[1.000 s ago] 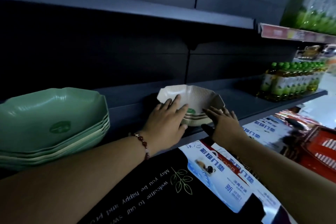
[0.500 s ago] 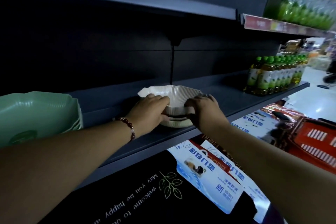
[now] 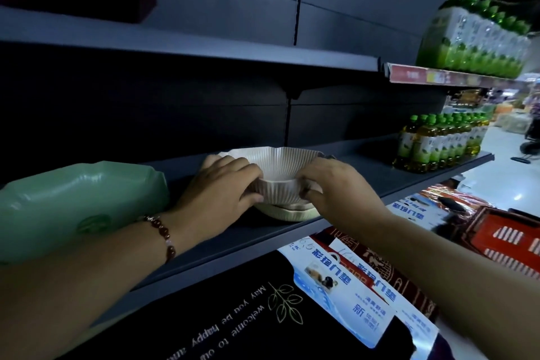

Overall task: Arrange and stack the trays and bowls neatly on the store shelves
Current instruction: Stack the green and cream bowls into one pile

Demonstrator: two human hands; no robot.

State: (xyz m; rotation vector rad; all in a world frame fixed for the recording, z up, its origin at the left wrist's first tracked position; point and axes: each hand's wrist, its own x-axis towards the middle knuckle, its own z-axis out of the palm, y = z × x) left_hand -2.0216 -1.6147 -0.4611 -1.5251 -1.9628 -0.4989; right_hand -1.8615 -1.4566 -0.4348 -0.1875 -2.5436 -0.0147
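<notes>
Left hand [image 3: 225, 184] and right hand [image 3: 330, 187] grip the cream bowl stack [image 3: 280, 184] on the shelf [image 3: 365, 166]; keep rims aligned, press evenly.

green trays [image 3: 79, 204]: blurred, cut off at left edge | bowl [image 3: 280, 181]: my hands cover its sides | far aisle [image 3: 514, 114]: too blurred to read

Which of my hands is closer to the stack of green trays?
Left. The left hand grips the cream bowl's left side, just right of the green trays. The right hand holds the bowl's far side, farther away.
</notes>
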